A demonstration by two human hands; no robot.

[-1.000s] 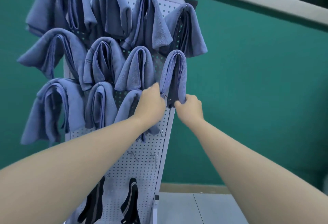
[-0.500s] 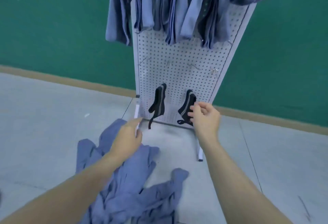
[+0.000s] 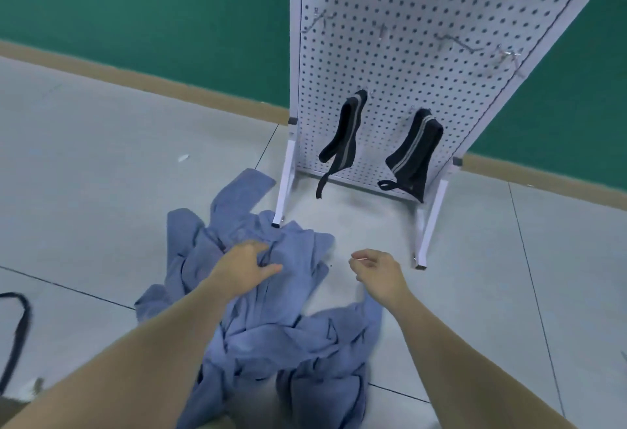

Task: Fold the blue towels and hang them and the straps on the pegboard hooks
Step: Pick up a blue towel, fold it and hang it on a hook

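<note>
A heap of loose blue towels (image 3: 268, 337) lies on the floor in front of the white pegboard (image 3: 424, 21). My left hand (image 3: 246, 264) rests on top of the heap, fingers pinching a fold of one towel. My right hand (image 3: 376, 270) hovers over bare floor to the right of the heap, fingers apart and holding nothing. Two black straps hang low on the board: a thin one (image 3: 342, 138) on the left and a wider bundle (image 3: 414, 153) on the right. Bare hooks (image 3: 451, 43) stick out above them. Hung towels show only as blurred edges at the top.
Another black strap (image 3: 18, 330) lies on the floor at the far left. The pegboard stands on white legs (image 3: 429, 228) just behind the heap. A green wall with a tan skirting (image 3: 142, 84) runs behind. Grey floor tiles spread to the left and right.
My view dropped from the hung towels down to the floor. Both hands left the hung towel; the left came down onto the heap and the right moved away from the wide strap.
</note>
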